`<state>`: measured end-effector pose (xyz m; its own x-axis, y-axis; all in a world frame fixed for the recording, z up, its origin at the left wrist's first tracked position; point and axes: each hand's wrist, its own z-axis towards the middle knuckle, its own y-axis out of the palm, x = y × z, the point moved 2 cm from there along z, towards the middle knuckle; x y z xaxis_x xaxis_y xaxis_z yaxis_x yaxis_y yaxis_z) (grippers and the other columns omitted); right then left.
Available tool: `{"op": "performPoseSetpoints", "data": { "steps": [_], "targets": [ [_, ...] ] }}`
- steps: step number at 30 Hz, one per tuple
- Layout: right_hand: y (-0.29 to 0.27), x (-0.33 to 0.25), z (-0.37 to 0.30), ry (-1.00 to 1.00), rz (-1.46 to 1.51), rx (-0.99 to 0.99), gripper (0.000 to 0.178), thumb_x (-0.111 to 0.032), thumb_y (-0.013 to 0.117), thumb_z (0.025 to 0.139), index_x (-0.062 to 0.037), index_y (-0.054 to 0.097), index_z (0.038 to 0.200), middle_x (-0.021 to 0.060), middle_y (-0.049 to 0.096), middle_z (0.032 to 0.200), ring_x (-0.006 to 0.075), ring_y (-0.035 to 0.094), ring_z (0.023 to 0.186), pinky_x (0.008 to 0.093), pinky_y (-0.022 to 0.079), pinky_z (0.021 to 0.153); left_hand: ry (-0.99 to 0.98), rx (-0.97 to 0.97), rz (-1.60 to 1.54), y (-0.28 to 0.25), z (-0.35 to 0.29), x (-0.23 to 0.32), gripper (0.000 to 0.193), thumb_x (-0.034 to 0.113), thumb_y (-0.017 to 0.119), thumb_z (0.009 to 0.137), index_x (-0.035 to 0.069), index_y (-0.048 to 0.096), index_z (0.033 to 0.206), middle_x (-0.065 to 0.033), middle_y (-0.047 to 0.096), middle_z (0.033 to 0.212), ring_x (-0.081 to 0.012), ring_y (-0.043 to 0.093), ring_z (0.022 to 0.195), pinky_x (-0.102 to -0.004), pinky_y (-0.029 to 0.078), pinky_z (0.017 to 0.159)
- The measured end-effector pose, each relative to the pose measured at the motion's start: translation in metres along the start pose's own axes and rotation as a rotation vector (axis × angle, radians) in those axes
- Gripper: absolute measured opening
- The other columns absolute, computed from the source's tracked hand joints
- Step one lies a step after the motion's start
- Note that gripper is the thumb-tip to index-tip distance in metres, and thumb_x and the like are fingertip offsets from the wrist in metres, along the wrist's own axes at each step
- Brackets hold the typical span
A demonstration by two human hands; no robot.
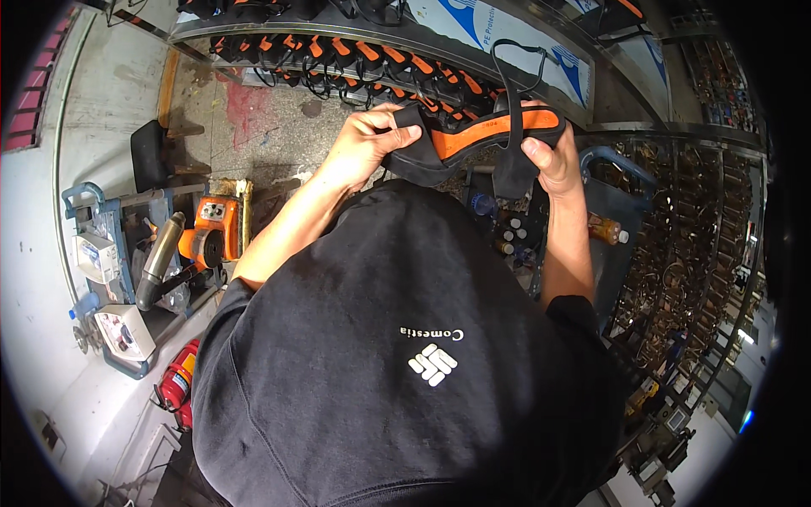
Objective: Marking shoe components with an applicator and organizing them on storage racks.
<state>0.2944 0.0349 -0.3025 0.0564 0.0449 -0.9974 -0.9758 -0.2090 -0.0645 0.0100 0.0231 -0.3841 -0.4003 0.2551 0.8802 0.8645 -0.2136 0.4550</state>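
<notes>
A black sandal (463, 142) with an orange insole is held up between my two hands, in front of my chest. My left hand (363, 145) is closed on its toe end, thumb pressed on the wide black front strap. At the heel end, my right hand (556, 162) grips the edge of the sandal, its thumb beside the black heel part. A thin black ankle strap (513, 93) loops up above the insole near my right hand. The fingers of both hands are partly hidden behind the sandal.
Beyond my hands, a metal rack (279, 34) carries rows of similar black-and-orange sandals (363, 51). To the left stand an orange machine with a metal nozzle (211, 232) and red fire extinguishers (176, 380). Bottles (511, 232) sit by my right forearm; a crowded shelf (676, 253) lies farther right.
</notes>
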Motion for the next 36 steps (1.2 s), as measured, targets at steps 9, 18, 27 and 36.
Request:
{"op": "performPoseSetpoints", "data": {
  "steps": [9, 18, 27, 36],
  "targets": [
    [-0.005, -0.006, -0.01, -0.043, -0.068, 0.001, 0.04, -0.019, 0.071, 0.076, 0.0007, 0.067, 0.11, 0.0057, 0.068, 0.098, 0.017, 0.057, 0.084, 0.0294, 0.046, 0.084, -0.014, -0.032, -0.01, 0.011, -0.003, -0.001, 0.011, 0.004, 0.076, 0.089, -0.002, 0.073, 0.081, -0.009, 0.064, 0.112, -0.0191, 0.061, 0.096, -0.0286, 0.046, 0.087],
    [0.001, 0.017, -0.017, 0.174, 0.197, 0.046, 0.029, -0.021, 0.068, 0.084, -0.0015, 0.068, 0.106, 0.006, 0.068, 0.089, 0.0161, 0.059, 0.08, 0.0297, 0.048, 0.08, -0.329, -0.016, -0.208, -0.008, -0.013, 0.005, 0.019, 0.018, 0.068, 0.098, 0.0, 0.073, 0.095, -0.0129, 0.065, 0.118, -0.0204, 0.065, 0.101, -0.0314, 0.051, 0.089],
    [0.044, 0.077, -0.025, 0.325, 0.687, 0.19, 0.043, -0.032, 0.062, 0.092, -0.001, 0.064, 0.12, 0.0126, 0.071, 0.109, 0.0223, 0.066, 0.096, 0.0325, 0.05, 0.087, -0.035, -0.088, -0.907, -0.028, -0.037, 0.016, 0.049, 0.042, 0.046, 0.108, 0.004, 0.057, 0.138, -0.0171, 0.063, 0.128, -0.0249, 0.063, 0.115, -0.0395, 0.05, 0.101],
    [0.096, 0.081, -0.022, 0.318, 0.838, 0.247, 0.043, -0.033, 0.06, 0.093, -0.0006, 0.063, 0.122, 0.0132, 0.071, 0.11, 0.0231, 0.066, 0.1, 0.035, 0.049, 0.093, 0.001, 0.0, -0.74, -0.061, -0.053, 0.017, 0.047, 0.029, 0.051, 0.108, 0.013, 0.043, 0.152, -0.0115, 0.048, 0.149, -0.0264, 0.054, 0.131, -0.0393, 0.05, 0.103]
  ]
}}
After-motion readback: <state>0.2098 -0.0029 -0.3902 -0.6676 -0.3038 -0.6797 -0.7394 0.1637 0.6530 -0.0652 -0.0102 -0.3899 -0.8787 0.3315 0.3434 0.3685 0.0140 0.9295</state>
